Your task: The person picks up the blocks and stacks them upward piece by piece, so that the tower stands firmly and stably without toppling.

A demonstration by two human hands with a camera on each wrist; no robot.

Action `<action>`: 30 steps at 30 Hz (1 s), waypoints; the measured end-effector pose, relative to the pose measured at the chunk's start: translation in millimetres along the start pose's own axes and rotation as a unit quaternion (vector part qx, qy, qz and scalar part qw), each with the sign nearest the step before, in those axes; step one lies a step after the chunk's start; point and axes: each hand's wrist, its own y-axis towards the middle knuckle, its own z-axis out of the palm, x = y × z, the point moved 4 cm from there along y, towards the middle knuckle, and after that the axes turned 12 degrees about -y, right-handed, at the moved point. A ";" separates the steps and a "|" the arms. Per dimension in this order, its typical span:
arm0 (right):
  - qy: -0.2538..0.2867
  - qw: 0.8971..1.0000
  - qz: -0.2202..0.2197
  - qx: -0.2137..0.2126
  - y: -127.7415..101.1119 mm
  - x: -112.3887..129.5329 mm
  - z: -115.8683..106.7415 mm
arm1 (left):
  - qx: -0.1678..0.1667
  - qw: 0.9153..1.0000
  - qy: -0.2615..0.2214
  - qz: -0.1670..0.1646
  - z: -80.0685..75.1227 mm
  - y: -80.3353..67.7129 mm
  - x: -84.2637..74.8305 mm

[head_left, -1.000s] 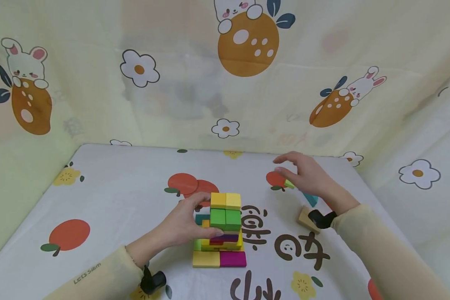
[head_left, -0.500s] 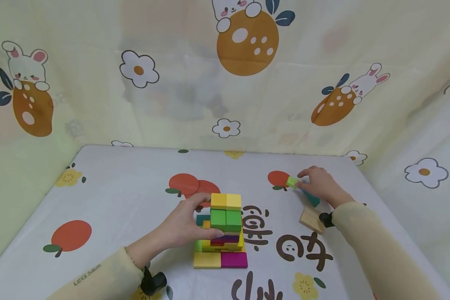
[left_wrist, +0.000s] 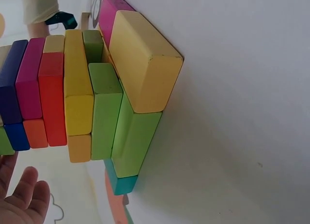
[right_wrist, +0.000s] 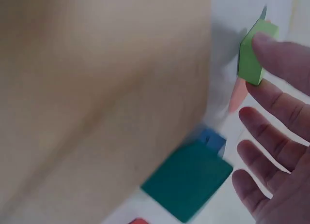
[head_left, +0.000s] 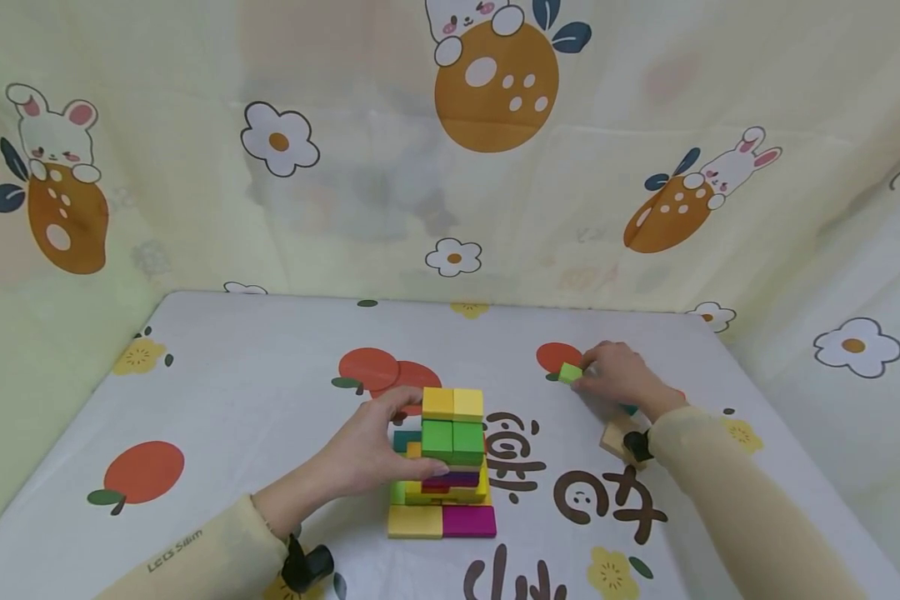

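On table, right hand (head_left: 617, 377) now (fingers curled) gripping green block (head_left: 569, 372)

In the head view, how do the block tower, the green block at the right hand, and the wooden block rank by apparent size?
1. block tower
2. wooden block, partly hidden by the sleeve
3. green block, farther from the camera, so this ranking is unsure
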 end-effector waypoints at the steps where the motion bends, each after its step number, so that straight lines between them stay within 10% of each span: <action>1: 0.007 1.000 -0.003 0.001 -1.8 3.7 0.5 | -0.001 1.000 0.002 0.000 0.1 -0.1 -0.1; 10: 0.058 0.997 -0.044 -0.034 -26.1 30.3 -6.2 | -0.003 1.000 0.005 -0.006 1.5 -0.5 0.8; 19: 0.068 0.985 -0.106 -0.122 -70.2 81.6 -75.7 | 0.001 1.000 0.008 0.002 -2.0 -1.2 0.4; 30: 0.030 0.946 -0.233 -0.224 -119.6 173.9 -134.2 | 0.009 1.000 0.004 0.018 -2.2 -0.1 1.9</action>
